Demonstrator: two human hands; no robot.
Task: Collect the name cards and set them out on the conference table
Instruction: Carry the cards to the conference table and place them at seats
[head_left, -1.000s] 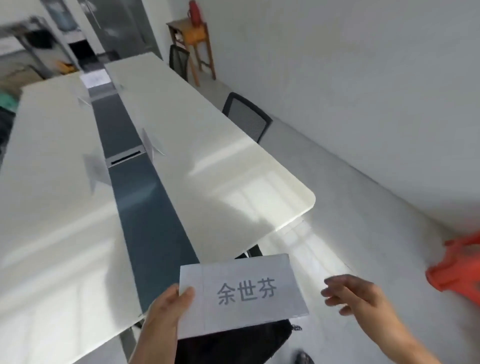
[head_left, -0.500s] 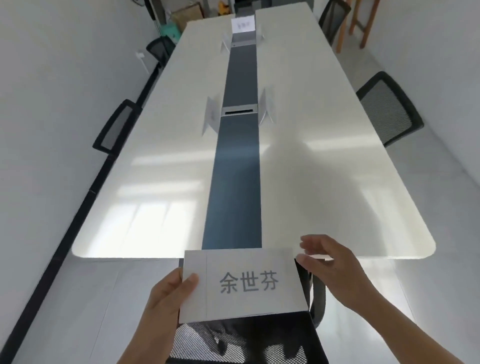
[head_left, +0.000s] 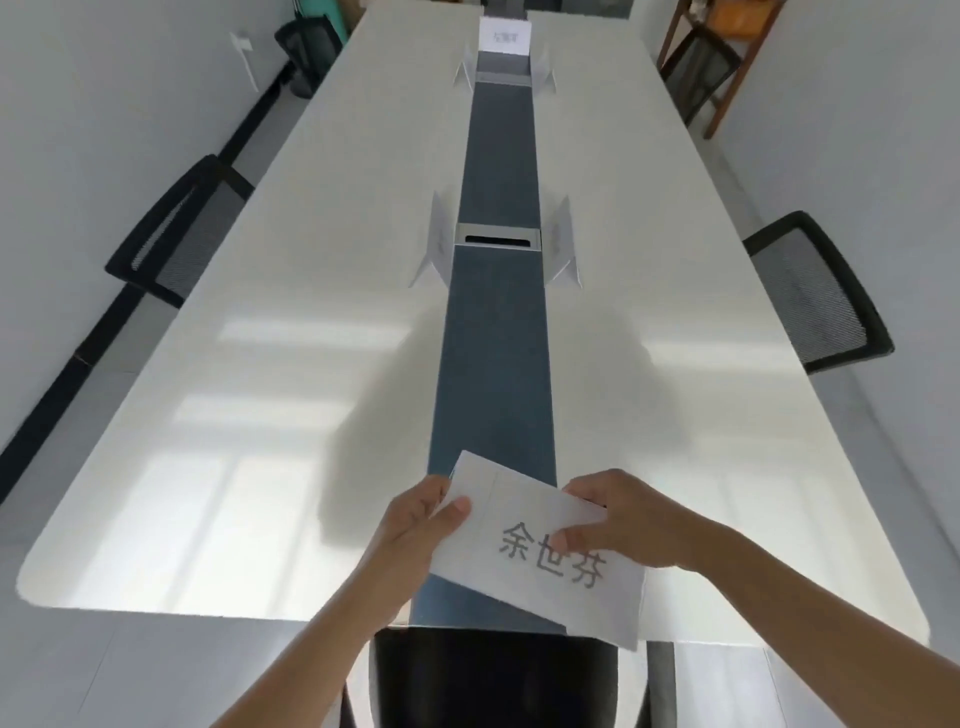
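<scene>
A white paper name card (head_left: 535, 545) with three printed dark characters is held tilted over the near end of the long white conference table (head_left: 260, 415). My left hand (head_left: 415, 530) pinches its left edge. My right hand (head_left: 623, 525) grips its upper right side, thumb on the printed face. Folded name cards stand at mid table on either side of the blue-grey centre strip, one on the left (head_left: 436, 244) and one on the right (head_left: 563, 244). Farther back stand two more (head_left: 465, 70) (head_left: 543, 67), and one card (head_left: 504, 35) faces me at the far end.
Black mesh chairs stand at the table's left side (head_left: 176, 228), right side (head_left: 815, 296) and directly below me (head_left: 493, 680). A cable box (head_left: 497, 239) sits in the centre strip. A wooden stool (head_left: 722, 57) stands at the far right by the wall.
My view turned from the table's corner to face down its length and moved closer. My right hand reached in and took hold of the card, which is now tilted over the table's end.
</scene>
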